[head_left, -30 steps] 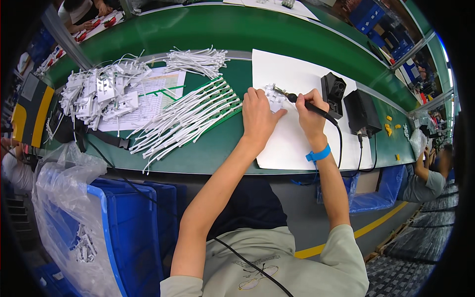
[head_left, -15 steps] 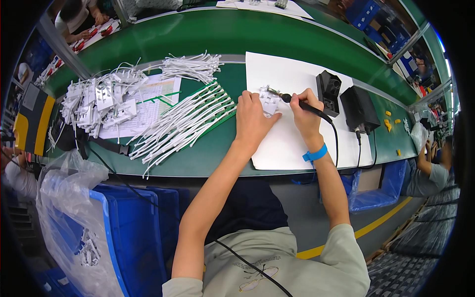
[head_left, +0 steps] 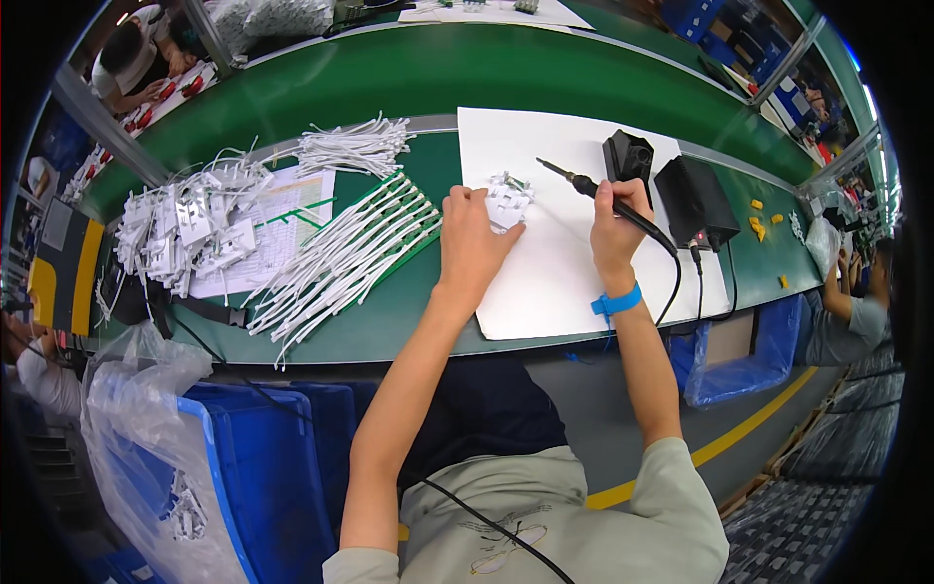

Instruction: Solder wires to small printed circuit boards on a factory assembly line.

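Note:
My right hand point(head_left: 620, 234) is closed around a black soldering iron point(head_left: 582, 184), held like a pen, its tip pointing up and left. The tip is raised to the right of a small white plastic part point(head_left: 508, 204) and apart from it. My left hand point(head_left: 475, 238) steadies that part against a white sheet point(head_left: 574, 282), thumb along its near edge and fingers at its left side. A small green piece and fine metal details show on top of the part. Beneath the palm, the fingers' undersides are hidden.
Right of the sheet's middle stand a black iron holder point(head_left: 628, 158) and a black soldering station point(head_left: 696, 201) with cables. Left lie white cable bundles on green strips point(head_left: 350, 253) and a heap of white parts point(head_left: 185, 234). Blue bins point(head_left: 263, 467) stand below the table edge.
My right hand has drawn the soldering iron away from the white part, lifting its tip up and right. My left hand stays on the part. The whole view has shifted slightly.

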Motion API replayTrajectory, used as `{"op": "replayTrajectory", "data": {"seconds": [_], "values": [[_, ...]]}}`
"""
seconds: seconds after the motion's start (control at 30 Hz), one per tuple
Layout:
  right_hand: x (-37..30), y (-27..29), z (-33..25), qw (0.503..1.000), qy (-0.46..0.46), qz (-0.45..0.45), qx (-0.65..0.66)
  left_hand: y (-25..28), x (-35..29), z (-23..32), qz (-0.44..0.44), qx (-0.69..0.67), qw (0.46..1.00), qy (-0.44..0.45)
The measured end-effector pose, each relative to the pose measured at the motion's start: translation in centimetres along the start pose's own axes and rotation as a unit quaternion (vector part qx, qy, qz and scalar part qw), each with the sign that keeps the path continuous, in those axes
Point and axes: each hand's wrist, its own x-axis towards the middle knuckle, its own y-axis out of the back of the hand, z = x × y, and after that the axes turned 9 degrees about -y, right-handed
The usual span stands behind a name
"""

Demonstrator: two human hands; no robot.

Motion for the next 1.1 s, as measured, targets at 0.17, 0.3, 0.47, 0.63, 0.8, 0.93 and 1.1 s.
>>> {"op": "replayTrajectory", "data": {"seconds": [0.17,0.3,0.47,0.63,0.8,0.93,1.1], "values": [[0.4,0.3,-0.2,0.999,0.02,0.019,0.015,0.0,0.5,1.5,0.03,0.078,0.996,-0.026],[0.5,0.5,-0.4,0.999,-0.005,0.031,0.014,-1.5,1.6,2.6,0.023,0.106,0.98,-0.167],[0.8,0.9,-0.5,0.998,0.019,0.051,0.024,-2.8,2.7,2.4,-0.071,0.178,0.939,-0.286],[1.4,1.4,-0.5,0.995,0.007,0.092,0.047,-2.0,3.3,1.9,-0.017,0.158,0.954,-0.255],[1.7,1.9,-0.8,0.991,-0.009,0.116,0.063,0.6,2.5,0.4,0.103,0.106,0.982,-0.117],[1.7,1.9,-0.9,0.992,-0.003,0.112,0.06,2.3,1.7,-0.5,0.024,0.048,0.999,-0.003],[1.6,2.1,-0.9,0.994,-0.013,0.097,0.053,1.8,1.1,0.1,0.079,0.012,0.997,-0.016]]}}
